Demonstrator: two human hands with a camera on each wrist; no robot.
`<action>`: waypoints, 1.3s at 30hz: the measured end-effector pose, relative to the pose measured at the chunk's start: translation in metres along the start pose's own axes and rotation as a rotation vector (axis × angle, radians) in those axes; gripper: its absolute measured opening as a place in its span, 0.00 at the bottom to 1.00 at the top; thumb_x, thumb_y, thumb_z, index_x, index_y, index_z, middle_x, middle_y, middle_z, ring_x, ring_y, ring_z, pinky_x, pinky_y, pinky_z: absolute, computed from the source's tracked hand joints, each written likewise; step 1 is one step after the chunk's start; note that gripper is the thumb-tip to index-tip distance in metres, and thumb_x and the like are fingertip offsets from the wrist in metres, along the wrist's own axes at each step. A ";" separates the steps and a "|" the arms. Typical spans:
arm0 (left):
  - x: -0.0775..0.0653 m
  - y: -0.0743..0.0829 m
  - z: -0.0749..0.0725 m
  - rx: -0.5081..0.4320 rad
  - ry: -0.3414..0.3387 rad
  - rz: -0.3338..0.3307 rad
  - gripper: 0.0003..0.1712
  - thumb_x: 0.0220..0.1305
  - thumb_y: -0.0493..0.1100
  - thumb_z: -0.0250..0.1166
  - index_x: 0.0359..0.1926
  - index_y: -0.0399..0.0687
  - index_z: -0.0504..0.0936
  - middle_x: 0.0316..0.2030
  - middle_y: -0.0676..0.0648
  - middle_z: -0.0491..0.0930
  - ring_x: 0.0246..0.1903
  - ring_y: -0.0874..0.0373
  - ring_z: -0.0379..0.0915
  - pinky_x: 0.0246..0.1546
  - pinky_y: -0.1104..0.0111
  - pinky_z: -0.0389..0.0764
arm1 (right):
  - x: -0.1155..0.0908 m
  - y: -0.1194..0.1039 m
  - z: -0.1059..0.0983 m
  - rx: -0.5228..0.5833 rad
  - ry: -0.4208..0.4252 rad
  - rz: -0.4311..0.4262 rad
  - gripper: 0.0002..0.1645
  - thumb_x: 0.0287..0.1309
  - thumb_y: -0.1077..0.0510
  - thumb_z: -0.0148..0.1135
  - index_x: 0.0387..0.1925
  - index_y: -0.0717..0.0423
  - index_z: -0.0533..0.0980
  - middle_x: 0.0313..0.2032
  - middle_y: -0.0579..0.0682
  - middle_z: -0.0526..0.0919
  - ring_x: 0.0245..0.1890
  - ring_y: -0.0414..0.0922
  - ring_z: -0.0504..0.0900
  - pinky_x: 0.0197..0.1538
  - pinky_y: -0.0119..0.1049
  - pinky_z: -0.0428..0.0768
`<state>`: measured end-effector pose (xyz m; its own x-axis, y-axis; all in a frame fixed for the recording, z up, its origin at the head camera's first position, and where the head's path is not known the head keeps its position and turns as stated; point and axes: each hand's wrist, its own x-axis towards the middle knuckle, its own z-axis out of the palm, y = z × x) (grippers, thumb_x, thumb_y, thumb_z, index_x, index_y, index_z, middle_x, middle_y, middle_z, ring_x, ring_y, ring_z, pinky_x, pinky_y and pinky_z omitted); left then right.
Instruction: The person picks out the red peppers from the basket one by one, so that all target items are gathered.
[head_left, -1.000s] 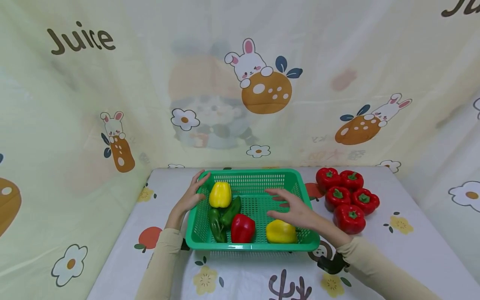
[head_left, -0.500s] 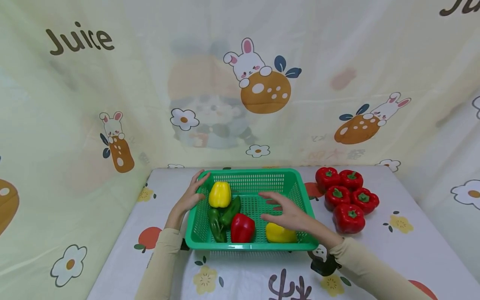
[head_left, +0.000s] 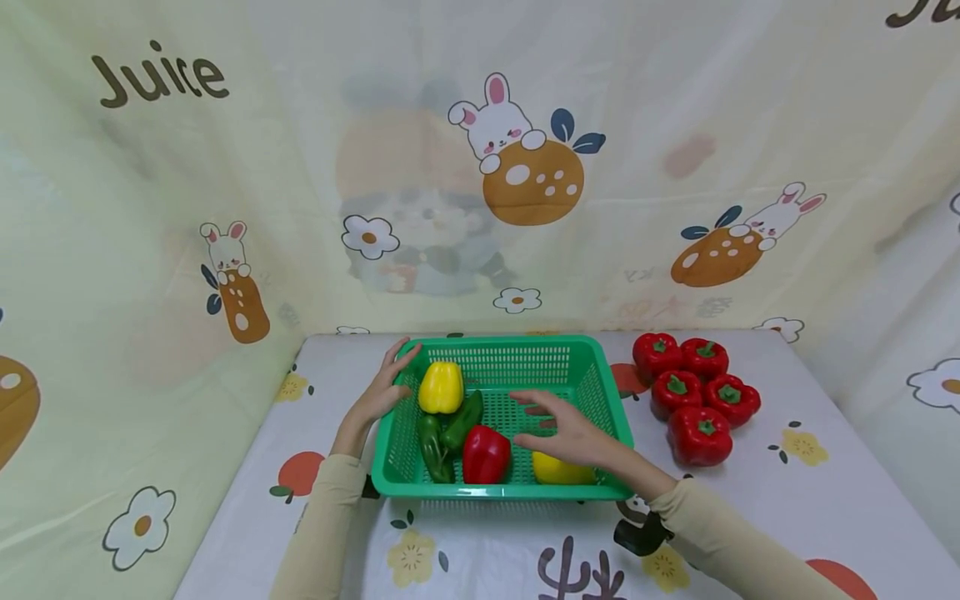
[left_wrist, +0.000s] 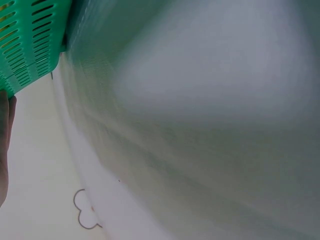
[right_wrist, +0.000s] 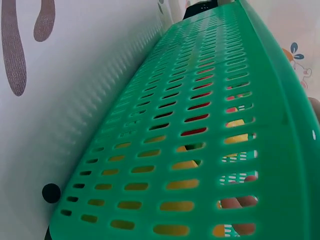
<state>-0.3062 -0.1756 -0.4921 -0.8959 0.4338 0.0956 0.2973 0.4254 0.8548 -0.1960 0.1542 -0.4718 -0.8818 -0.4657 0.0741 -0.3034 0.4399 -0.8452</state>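
Observation:
A green plastic basket (head_left: 504, 492) stands on the table, holding a yellow bell pepper (head_left: 441, 387) at the back left, dark green peppers (head_left: 461, 423), a red bell pepper (head_left: 486, 455) and a second yellow bell pepper (head_left: 558, 472) at the front right. My left hand (head_left: 381, 392) holds the basket's left rim, thumb over the inner side; part of that hand (left_wrist: 4, 145) shows by the outer wall in the left wrist view. Above the basket's right half is my right hand (head_left: 568, 429), fingers spread and holding nothing, partly hiding the front yellow pepper.
Several red bell peppers (head_left: 699, 437) lie clustered on the table right of the basket. A printed cloth covers the table (head_left: 480, 558), and a printed curtain (head_left: 630, 100) hangs behind and at both sides. The basket's front wall (right_wrist: 190, 125) fills much of the right wrist view.
My right hand has moved left and slightly down over the basket, covering more of the front yellow bell pepper. The left hand, basket and red peppers have stayed in place.

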 end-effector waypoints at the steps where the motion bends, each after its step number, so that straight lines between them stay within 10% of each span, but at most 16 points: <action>1: -0.002 0.005 -0.001 0.000 -0.009 -0.003 0.49 0.50 0.23 0.54 0.75 0.36 0.53 0.76 0.35 0.33 0.74 0.34 0.26 0.64 0.32 0.44 | 0.000 0.000 0.001 0.002 -0.003 0.000 0.38 0.60 0.49 0.67 0.69 0.53 0.66 0.67 0.58 0.68 0.61 0.62 0.72 0.57 0.56 0.75; 8: -0.011 0.026 -0.004 0.015 -0.027 0.000 0.48 0.50 0.23 0.53 0.75 0.33 0.52 0.76 0.34 0.34 0.74 0.33 0.27 0.64 0.32 0.45 | 0.002 0.001 0.004 0.019 -0.024 -0.005 0.39 0.60 0.49 0.67 0.69 0.54 0.65 0.67 0.59 0.67 0.62 0.65 0.70 0.57 0.60 0.74; 39: -0.011 0.027 -0.005 -0.015 -0.025 0.001 0.48 0.51 0.22 0.53 0.75 0.34 0.52 0.76 0.35 0.33 0.74 0.35 0.26 0.65 0.33 0.43 | 0.004 -0.002 0.019 0.030 -0.041 0.055 0.38 0.59 0.49 0.67 0.69 0.52 0.66 0.67 0.57 0.68 0.62 0.60 0.71 0.56 0.58 0.75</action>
<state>-0.2895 -0.1727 -0.4677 -0.8869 0.4542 0.0841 0.2931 0.4128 0.8624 -0.1919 0.1365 -0.4800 -0.8812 -0.4727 0.0065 -0.2438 0.4427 -0.8629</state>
